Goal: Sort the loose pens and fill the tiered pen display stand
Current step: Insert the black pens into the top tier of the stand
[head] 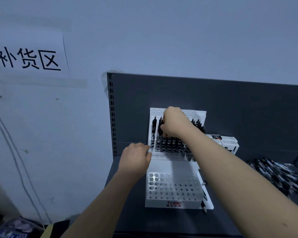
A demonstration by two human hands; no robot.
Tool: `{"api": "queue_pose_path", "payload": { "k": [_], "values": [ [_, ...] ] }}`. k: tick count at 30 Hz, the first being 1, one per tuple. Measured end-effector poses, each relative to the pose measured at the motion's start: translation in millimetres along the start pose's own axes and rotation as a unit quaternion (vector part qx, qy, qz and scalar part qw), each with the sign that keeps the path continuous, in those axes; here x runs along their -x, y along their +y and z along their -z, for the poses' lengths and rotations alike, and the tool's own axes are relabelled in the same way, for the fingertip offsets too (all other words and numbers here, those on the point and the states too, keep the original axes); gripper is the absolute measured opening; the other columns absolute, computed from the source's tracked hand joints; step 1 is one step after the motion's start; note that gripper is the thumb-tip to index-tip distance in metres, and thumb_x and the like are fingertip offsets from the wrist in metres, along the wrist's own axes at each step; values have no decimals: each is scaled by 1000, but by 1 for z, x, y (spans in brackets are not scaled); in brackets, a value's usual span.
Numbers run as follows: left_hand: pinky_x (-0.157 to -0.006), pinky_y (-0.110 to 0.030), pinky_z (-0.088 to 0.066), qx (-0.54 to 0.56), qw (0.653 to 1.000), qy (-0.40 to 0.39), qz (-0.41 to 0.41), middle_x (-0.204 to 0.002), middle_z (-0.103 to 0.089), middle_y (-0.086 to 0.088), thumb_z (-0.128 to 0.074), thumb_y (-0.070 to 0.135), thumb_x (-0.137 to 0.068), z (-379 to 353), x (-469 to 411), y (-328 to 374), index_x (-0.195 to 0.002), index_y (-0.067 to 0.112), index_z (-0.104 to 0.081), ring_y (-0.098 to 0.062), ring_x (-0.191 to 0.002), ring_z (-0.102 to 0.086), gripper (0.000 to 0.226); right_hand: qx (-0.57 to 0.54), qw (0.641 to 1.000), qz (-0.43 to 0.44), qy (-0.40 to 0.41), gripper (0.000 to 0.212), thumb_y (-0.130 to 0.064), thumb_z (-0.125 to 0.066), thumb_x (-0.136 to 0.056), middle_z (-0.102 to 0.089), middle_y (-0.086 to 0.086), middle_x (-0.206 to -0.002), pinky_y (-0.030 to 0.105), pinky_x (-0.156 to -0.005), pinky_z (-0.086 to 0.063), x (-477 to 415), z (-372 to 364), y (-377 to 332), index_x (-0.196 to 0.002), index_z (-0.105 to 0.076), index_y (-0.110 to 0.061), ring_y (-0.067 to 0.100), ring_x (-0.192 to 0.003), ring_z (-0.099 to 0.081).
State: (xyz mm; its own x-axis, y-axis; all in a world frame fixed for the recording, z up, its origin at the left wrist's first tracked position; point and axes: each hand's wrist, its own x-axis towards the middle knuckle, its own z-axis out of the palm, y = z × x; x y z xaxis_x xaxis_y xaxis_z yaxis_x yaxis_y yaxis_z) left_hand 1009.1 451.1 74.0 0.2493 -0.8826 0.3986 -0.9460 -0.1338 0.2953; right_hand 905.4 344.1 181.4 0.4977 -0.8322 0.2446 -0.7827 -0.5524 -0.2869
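The white stand (172, 204) sits near the left end of a dark shelf (162, 224). It has three steps. The front step is the closest one, and all its holes are bare. Red letters on its front say TOME. At least one pen (204, 202) lies flat along the stand's right edge.

The left hand (136, 158) is at the left side of the middle step. Its fingers are curled and it holds the edge of the stand there.

The right hand (175, 122) reaches over the middle step. Its fingers are bent tight around a black pen (160, 126), which stands straight up and down. I cannot tell if it holds more than one.

Just left of that pen, one more pen (153, 126) stands alone in its hole. A row of pens (174, 141) stands under the right hand, about five that I can see. More pens (199, 125) stick up past the wrist, too close together to count.

To the right of the stand is a small stack of white boxes (229, 143). Farther right is a big pile of loose pens (279, 176), far too many to count. There is open shelf between the stand and the pile.

Behind it all is a dark back panel (230, 103). On the wall to the left hangs one paper sign (27, 57).
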Motion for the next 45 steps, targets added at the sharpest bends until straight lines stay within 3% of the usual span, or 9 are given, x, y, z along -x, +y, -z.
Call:
{"api": "queue_pose_path", "payload": {
  "k": [7, 18, 21, 25, 31, 35, 39, 42, 45],
  "values": [
    [-84, -34, -44, 2, 1000, -13, 6, -105, -64, -3, -42, 28, -97, 1, -2, 1, -108, 9, -64, -24, -102, -54, 30, -14, 1000, -22, 10, 15, 3, -53, -78, -67, 12, -69, 38, -64, -61, -3, -7, 2, -67, -61, -3, 28, -63, -68],
    [-68, -32, -36, -8, 1000, -20, 3, -84, -58, -2, -43, 26, -95, 10, 1, 6, -76, 10, -51, -21, -82, -50, 26, -33, 999, -32, 1, 18, -16, -60, -83, -69, 11, -69, 37, -68, -59, 14, -9, 13, -73, -67, -3, 30, -66, -68],
    [-72, -34, -42, -6, 1000, -10, -3, -91, -61, -3, -43, 27, -96, 13, 1, 9, -89, 8, -61, -23, -87, -54, 27, -23, 998, -16, 51, 20, -25, -62, -87, -69, 6, -74, 31, -66, -52, 34, 8, 25, -76, -69, -11, 27, -75, -65],
    [-89, -37, -45, -1, 1000, 1, -10, -113, -64, -4, -43, 28, -98, 18, 4, 26, -116, 11, -64, -24, -106, -54, 33, -8, 993, 9, 116, 26, -32, -58, -92, -71, 5, -85, 38, -76, -54, 69, 23, 59, -90, -70, -9, 26, -84, -64],
    [-93, -37, -45, 30, 996, 20, -81, -115, -67, -7, -52, 24, -95, 3, 15, 96, -116, 9, -66, -27, -107, -57, 30, -42, 984, -13, 173, 24, -31, -58, -92, -72, 0, -104, 40, -86, -52, 117, 38, 153, -105, -72, -17, 21, -96, -66],
    [-80, -39, -51, 35, 989, 37, -140, -98, -71, -9, -55, 28, -88, -31, 22, 154, -106, 7, -70, -31, -89, -64, 31, 5, 990, -93, 105, 27, -32, -59, -91, -71, 5, -101, 37, -79, -51, 136, 31, 234, -106, -70, -14, 29, -97, -64],
    [-87, -34, -44, 29, 994, -68, -75, -110, -61, -4, -45, 34, -97, -75, 19, 210, -118, 14, -59, -24, -106, -53, 32, 14, 987, -160, 14, 22, -32, -58, -92, -68, 8, -87, 31, -65, -42, 155, 18, 310, -92, -66, -11, 31, -88, -62],
    [-77, -33, -46, 21, 990, -132, -33, -101, -59, -5, -47, 36, -95, -121, 12, 237, -104, 14, -58, -23, -99, -56, 26, 18, 982, -180, -45, 38, -28, -56, -94, -45, -2, -60, 31, -53, -30, 167, 4, 356, -61, -40, -19, 26, -69, -49],
    [-82, -38, -47, -21, 979, -204, 2, -109, -56, -12, -44, 33, -97, -163, 8, 249, -114, 13, -56, -29, -103, -55, 28, 26, 977, -191, -96, 40, -27, -52, -95, -39, -3, -60, 30, -57, -31, 176, -13, 386, -60, -34, -20, 25, -69, -47]
  ]
}}
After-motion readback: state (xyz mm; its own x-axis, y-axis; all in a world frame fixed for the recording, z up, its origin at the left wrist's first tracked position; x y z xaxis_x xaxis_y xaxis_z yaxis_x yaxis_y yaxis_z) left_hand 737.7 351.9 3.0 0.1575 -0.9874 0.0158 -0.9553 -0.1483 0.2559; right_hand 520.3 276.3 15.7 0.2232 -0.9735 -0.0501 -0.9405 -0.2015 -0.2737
